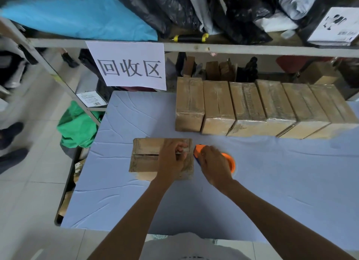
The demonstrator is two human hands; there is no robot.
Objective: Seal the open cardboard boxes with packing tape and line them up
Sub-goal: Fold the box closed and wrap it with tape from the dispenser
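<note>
At the far left, the floor and a pair of dark shoes (11, 131) are smeared by blur, and a green bundle (77, 125) sits half tucked behind the shelf frame (58, 73) and the table's edge. A white paper sign (128, 65) hangs from the shelf rail, covering whatever lies behind it. On the blue-covered table (124, 201), near its middle, lies the cardboard box (145, 158) being worked on: its two top flaps meet along a dark seam that is visible on the left half, while the right half is hidden beneath the left hand (172, 159). That hand rests on the box top with its fingers curled near the right edge; whether they pinch tape there is too blurred to tell. Just beside the box's right edge, the right hand (214, 163) grips an orange tape dispenser (228, 162), fingers wrapped over it so that only its nose and part of the roll show. Beyond, along the table's far side, a row of boxes (252, 108) stands side by side, touching, with glossy tape on their tops; the rightmost one is cut off by the frame.
</note>
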